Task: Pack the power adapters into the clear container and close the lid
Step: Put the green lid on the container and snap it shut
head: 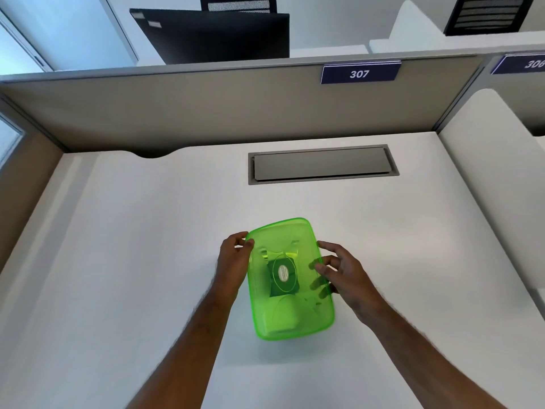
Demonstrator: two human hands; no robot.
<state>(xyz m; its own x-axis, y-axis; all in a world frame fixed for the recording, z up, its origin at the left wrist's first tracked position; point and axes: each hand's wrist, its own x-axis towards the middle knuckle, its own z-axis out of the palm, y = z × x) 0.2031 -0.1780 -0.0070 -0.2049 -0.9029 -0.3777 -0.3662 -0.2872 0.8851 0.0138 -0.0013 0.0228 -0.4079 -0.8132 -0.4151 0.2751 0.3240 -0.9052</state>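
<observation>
Where hands (289, 270) meet: white desk (147, 246), beige partition (206, 113).

Lidded container (290, 278) on desk (147, 231), between both hands, adapters (281, 277) inside.

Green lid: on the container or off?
On. The green lid covers the container, both adapters visible through it, left hand and right hand at its edges. Cannot tell whether it is snapped shut.
</observation>
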